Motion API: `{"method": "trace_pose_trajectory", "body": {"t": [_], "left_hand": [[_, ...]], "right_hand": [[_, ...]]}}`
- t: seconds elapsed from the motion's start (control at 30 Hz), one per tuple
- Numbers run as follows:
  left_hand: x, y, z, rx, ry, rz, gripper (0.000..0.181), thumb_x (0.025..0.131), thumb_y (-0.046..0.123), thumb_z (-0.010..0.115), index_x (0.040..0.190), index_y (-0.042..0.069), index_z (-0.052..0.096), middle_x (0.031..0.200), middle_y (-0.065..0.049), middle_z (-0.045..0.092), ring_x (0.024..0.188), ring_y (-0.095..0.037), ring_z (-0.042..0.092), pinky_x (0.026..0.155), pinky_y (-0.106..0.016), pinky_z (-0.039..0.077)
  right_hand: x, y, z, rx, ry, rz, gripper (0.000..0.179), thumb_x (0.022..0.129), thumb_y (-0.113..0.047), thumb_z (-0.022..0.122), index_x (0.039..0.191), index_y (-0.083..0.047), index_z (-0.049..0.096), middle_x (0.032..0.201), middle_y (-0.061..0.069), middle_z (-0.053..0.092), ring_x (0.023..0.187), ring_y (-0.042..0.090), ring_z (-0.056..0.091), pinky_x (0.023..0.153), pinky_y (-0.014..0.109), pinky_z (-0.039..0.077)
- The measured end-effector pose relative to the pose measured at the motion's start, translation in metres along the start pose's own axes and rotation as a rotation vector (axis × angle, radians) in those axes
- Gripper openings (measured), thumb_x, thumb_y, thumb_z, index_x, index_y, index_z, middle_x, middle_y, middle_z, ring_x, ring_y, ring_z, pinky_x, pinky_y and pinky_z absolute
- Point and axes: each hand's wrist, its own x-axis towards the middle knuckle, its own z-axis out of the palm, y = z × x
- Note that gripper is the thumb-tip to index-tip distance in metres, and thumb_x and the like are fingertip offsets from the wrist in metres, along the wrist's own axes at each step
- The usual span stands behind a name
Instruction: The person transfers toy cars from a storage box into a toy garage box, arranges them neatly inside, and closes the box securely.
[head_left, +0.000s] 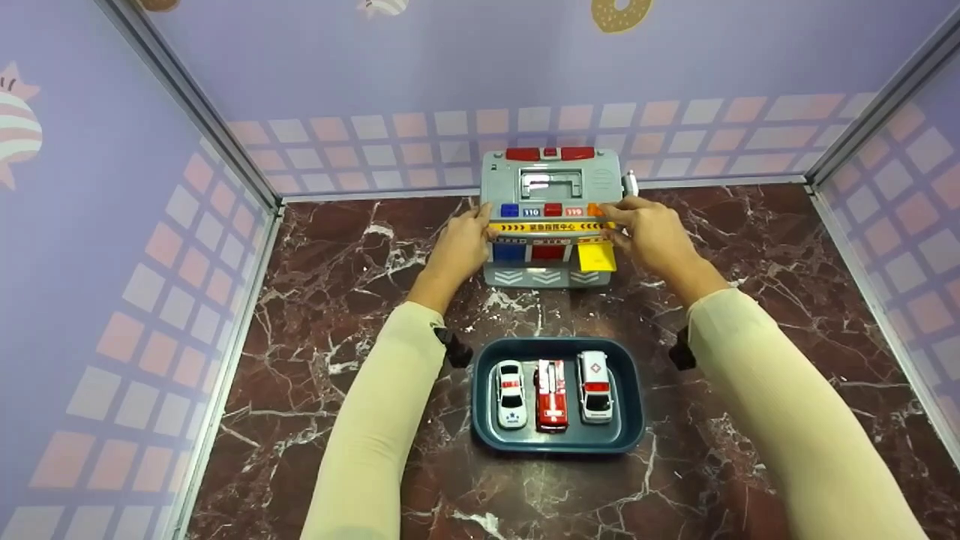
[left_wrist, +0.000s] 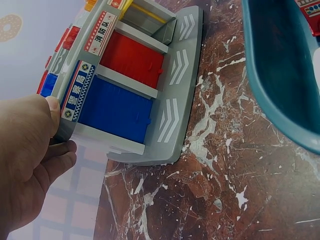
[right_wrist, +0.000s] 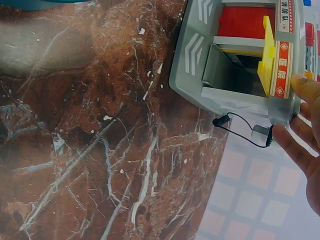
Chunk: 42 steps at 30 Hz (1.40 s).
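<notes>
A grey toy garage (head_left: 541,277) stands against the back wall, with blue, red and yellow doors along its front. Its yellow door (head_left: 597,257) is swung up, showing a hollow bay behind it in the right wrist view. My left hand (head_left: 459,244) grips the garage's left front corner, one digit on the sign edge and fingers curled below. At the right front corner is my right hand (head_left: 658,236), its fingers spread, with a fingertip at the orange button (head_left: 595,209). The blue door (left_wrist: 117,107) and red door (left_wrist: 132,60) are down.
A dark teal tray (head_left: 559,448) stands in front of the garage. In it lie a white police car (head_left: 511,394), a red fire truck (head_left: 552,397) and a white ambulance (head_left: 596,386). Purple panel walls (head_left: 360,67) surround the marbled surface. A black cord (right_wrist: 245,135) hangs beside the garage.
</notes>
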Motion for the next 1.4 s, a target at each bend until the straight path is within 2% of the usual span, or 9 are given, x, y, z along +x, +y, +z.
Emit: {"method": "trace_pose_trajectory", "body": {"t": [0.17, 0.33, 0.43, 0.57, 0.67, 0.87, 1.03, 1.17, 1.4], "left_hand": [[0.0, 0.0, 0.0, -0.015, 0.008, 0.008, 0.054, 0.114, 0.022, 0.062, 0.163, 0.001, 0.052, 0.158, -0.025, 0.062, 0.142, -0.044, 0.065, 0.124, -0.052, 0.052], [0.001, 0.0, 0.0, -0.026, -0.001, -0.014, 0.056, 0.114, 0.024, 0.062, 0.165, 0.003, 0.05, 0.16, -0.024, 0.06, 0.144, -0.043, 0.064, 0.126, -0.051, 0.05], [0.001, 0.001, -0.001, -0.029, -0.006, -0.013, 0.056, 0.114, 0.023, 0.062, 0.165, 0.004, 0.05, 0.16, -0.024, 0.061, 0.144, -0.043, 0.064, 0.126, -0.051, 0.05], [0.002, 0.001, -0.001, -0.035, -0.005, -0.008, 0.056, 0.114, 0.022, 0.062, 0.165, 0.004, 0.05, 0.16, -0.023, 0.061, 0.143, -0.043, 0.064, 0.126, -0.051, 0.05], [0.002, 0.0, 0.0, -0.043, -0.007, -0.015, 0.057, 0.114, 0.023, 0.062, 0.166, 0.005, 0.049, 0.161, -0.023, 0.06, 0.144, -0.043, 0.064, 0.127, -0.051, 0.049], [0.001, -0.001, 0.0, -0.044, -0.018, -0.022, 0.058, 0.114, 0.025, 0.062, 0.167, 0.005, 0.047, 0.163, -0.023, 0.059, 0.146, -0.044, 0.062, 0.128, -0.052, 0.048], [0.002, -0.002, -0.001, -0.006, -0.004, 0.005, 0.056, 0.113, 0.022, 0.062, 0.164, 0.003, 0.051, 0.156, -0.024, 0.065, 0.139, -0.045, 0.067, 0.122, -0.054, 0.052], [0.003, -0.002, -0.001, 0.0, 0.0, 0.011, 0.055, 0.113, 0.022, 0.062, 0.164, 0.002, 0.052, 0.155, -0.025, 0.065, 0.14, -0.045, 0.066, 0.125, -0.054, 0.05], [0.0, -0.001, -0.002, -0.017, -0.006, -0.008, 0.056, 0.114, 0.023, 0.062, 0.165, 0.004, 0.05, 0.159, -0.023, 0.062, 0.144, -0.044, 0.064, 0.126, -0.053, 0.049]], "right_hand": [[-0.003, -0.001, 0.0, -0.014, -0.041, 0.017, 0.053, 0.104, -0.022, 0.079, 0.154, -0.01, 0.066, 0.133, 0.021, 0.072, 0.097, 0.048, 0.072, 0.09, 0.064, 0.061], [-0.007, -0.004, -0.005, 0.031, -0.132, 0.089, 0.065, 0.106, -0.031, 0.076, 0.164, -0.011, 0.054, 0.153, 0.022, 0.063, 0.119, 0.051, 0.07, 0.111, 0.068, 0.055], [-0.011, -0.004, -0.008, 0.047, -0.16, 0.104, 0.069, 0.107, -0.032, 0.075, 0.167, -0.011, 0.05, 0.161, 0.021, 0.057, 0.117, 0.048, 0.069, 0.114, 0.068, 0.053], [-0.017, -0.004, -0.011, 0.048, -0.133, 0.068, 0.066, 0.107, -0.031, 0.075, 0.166, -0.01, 0.052, 0.158, 0.022, 0.059, 0.098, 0.041, 0.07, 0.104, 0.064, 0.058], [-0.023, -0.003, -0.014, 0.064, -0.089, 0.032, 0.061, 0.107, -0.029, 0.075, 0.162, -0.009, 0.057, 0.152, 0.022, 0.064, 0.094, 0.039, 0.07, 0.098, 0.063, 0.06], [-0.033, -0.008, -0.022, 0.066, -0.048, -0.032, 0.053, 0.106, -0.025, 0.076, 0.155, -0.007, 0.064, 0.147, 0.023, 0.067, 0.098, 0.043, 0.074, 0.101, 0.065, 0.061], [-0.04, -0.014, -0.03, 0.042, -0.073, -0.035, 0.056, 0.107, -0.029, 0.076, 0.157, -0.01, 0.062, 0.151, 0.022, 0.066, 0.119, 0.051, 0.073, 0.108, 0.07, 0.057], [-0.046, -0.016, -0.033, 0.04, -0.082, -0.057, 0.057, 0.106, -0.032, 0.076, 0.157, -0.01, 0.062, 0.152, 0.02, 0.065, 0.116, 0.049, 0.074, 0.11, 0.07, 0.056], [-0.058, -0.023, -0.031, 0.037, -0.056, -0.17, 0.056, 0.104, -0.033, 0.08, 0.152, -0.009, 0.066, 0.144, 0.02, 0.07, 0.109, 0.045, 0.077, 0.104, 0.065, 0.062]]}}
